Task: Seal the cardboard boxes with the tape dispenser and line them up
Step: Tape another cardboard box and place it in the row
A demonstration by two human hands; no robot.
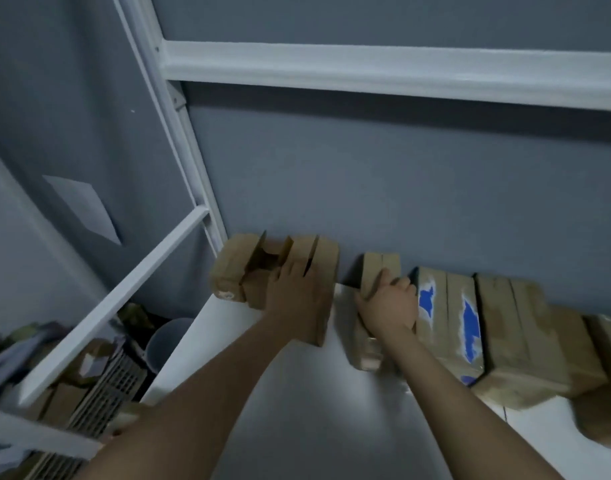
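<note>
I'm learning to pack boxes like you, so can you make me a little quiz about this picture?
1. True or false: the left hand rests on the box with open flaps.
2. Which hand grips the narrow box? A: left hand. B: right hand.
3. Fill in: the torn box shows ___ patches.
Key: 1 true; 2 B; 3 blue.
</note>
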